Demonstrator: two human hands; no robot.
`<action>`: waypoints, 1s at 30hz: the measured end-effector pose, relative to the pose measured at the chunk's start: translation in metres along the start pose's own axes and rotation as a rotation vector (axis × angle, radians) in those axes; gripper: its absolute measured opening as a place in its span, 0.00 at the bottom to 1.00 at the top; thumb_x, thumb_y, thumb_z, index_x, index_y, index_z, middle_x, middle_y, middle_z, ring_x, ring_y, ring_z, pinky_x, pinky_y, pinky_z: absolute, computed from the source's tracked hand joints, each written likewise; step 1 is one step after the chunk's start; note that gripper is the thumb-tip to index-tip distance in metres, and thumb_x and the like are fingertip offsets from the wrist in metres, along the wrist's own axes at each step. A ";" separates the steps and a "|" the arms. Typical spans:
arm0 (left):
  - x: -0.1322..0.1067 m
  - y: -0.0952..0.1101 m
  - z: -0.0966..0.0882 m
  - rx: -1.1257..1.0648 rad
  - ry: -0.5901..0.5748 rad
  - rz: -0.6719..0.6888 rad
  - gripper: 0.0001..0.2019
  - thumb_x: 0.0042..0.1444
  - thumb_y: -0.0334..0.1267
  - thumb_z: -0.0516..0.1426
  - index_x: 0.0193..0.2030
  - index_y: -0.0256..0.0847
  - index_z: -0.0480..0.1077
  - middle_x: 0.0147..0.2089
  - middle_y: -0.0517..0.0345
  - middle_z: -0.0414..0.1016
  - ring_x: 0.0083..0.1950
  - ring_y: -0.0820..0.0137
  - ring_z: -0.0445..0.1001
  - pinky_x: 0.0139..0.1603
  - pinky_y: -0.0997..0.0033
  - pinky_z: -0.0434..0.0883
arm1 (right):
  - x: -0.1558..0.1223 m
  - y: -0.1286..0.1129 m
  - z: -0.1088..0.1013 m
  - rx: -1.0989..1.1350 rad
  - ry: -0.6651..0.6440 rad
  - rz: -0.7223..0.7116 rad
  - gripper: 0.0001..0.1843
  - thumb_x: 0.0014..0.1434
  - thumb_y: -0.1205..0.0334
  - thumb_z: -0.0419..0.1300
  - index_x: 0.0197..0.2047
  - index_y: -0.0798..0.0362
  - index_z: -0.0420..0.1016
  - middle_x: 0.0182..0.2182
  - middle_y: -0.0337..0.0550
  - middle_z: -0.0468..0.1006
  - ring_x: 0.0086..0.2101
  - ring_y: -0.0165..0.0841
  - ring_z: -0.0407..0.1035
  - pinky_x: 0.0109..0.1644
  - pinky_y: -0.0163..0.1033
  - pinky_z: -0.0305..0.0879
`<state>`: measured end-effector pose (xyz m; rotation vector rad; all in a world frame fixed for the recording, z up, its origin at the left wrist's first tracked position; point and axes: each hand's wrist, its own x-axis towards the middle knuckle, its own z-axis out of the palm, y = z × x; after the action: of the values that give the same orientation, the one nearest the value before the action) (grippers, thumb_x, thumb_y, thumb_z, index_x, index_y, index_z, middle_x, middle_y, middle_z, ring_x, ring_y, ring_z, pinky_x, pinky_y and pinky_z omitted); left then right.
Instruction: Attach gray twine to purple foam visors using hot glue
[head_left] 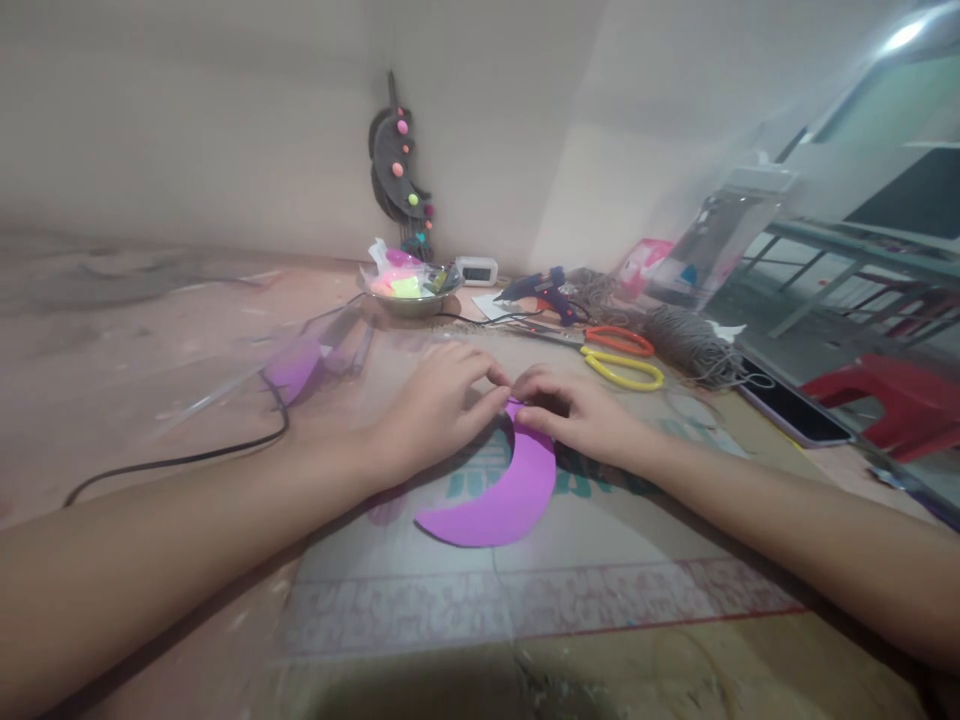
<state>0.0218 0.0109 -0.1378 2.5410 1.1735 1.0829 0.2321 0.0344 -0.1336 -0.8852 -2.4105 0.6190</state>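
Observation:
A purple crescent-shaped cutout (525, 490) lies on the printed sheet in front of me, its lower point facing left. At its upper tip my left hand (454, 400) is closed, thumb and forefinger pinched together. My right hand (581, 410) is closed on the same tip from the other side, its thumb lying on the purple surface. A thin dark line shows at the tip between the fingers; whether it is a strand of yarn I cannot tell. The fingertips hide the very end of the crescent.
Beyond my hands are scissors (622, 368) with a yellow and an orange handle, a glue gun (544, 295), grey yarn (682, 340) and a bowl (409, 303) of bright pieces. A phone (795, 400) lies right. A decorated dark crescent (390, 165) hangs on the wall. A black cord (180, 460) crosses the left.

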 end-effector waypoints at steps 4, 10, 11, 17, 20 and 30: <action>-0.001 0.004 -0.003 -0.113 0.059 -0.027 0.08 0.61 0.36 0.53 0.45 0.39 0.70 0.45 0.54 0.76 0.49 0.65 0.72 0.54 0.61 0.67 | 0.000 0.001 -0.002 0.059 0.017 -0.015 0.12 0.63 0.57 0.57 0.30 0.52 0.71 0.32 0.41 0.74 0.38 0.34 0.68 0.47 0.41 0.63; -0.001 0.001 -0.002 -0.187 0.025 -0.118 0.13 0.60 0.33 0.53 0.50 0.41 0.70 0.49 0.54 0.77 0.51 0.65 0.73 0.55 0.60 0.70 | -0.002 -0.001 -0.004 0.253 0.027 0.125 0.21 0.65 0.47 0.53 0.25 0.51 0.64 0.28 0.39 0.67 0.32 0.32 0.64 0.38 0.38 0.62; -0.001 0.000 -0.001 -0.192 0.016 -0.087 0.13 0.61 0.35 0.53 0.52 0.41 0.70 0.50 0.54 0.77 0.52 0.65 0.73 0.56 0.60 0.70 | -0.002 -0.001 -0.003 0.286 0.015 0.145 0.22 0.64 0.45 0.53 0.25 0.51 0.64 0.27 0.38 0.67 0.31 0.31 0.63 0.37 0.37 0.61; -0.003 0.000 -0.001 -0.236 0.008 0.065 0.12 0.64 0.37 0.55 0.53 0.43 0.70 0.50 0.55 0.77 0.52 0.67 0.74 0.54 0.64 0.70 | -0.003 0.001 -0.004 0.436 -0.088 0.278 0.26 0.57 0.35 0.56 0.27 0.51 0.67 0.23 0.36 0.62 0.24 0.28 0.57 0.27 0.35 0.56; -0.003 0.000 -0.002 -0.261 0.009 0.095 0.08 0.64 0.35 0.55 0.48 0.42 0.73 0.46 0.56 0.78 0.49 0.68 0.74 0.52 0.67 0.70 | -0.002 0.000 -0.007 0.452 -0.134 0.242 0.27 0.56 0.34 0.56 0.27 0.51 0.68 0.23 0.35 0.62 0.24 0.28 0.57 0.27 0.35 0.57; -0.002 0.004 -0.003 -0.325 0.006 -0.004 0.05 0.61 0.35 0.57 0.38 0.41 0.75 0.39 0.59 0.79 0.43 0.69 0.75 0.49 0.68 0.69 | -0.002 -0.007 -0.018 0.208 0.046 0.112 0.21 0.63 0.46 0.55 0.52 0.49 0.73 0.49 0.46 0.77 0.49 0.39 0.72 0.53 0.45 0.68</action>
<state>0.0212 0.0069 -0.1351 2.2859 0.9156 1.1730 0.2406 0.0328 -0.1165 -0.9384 -2.2189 0.8646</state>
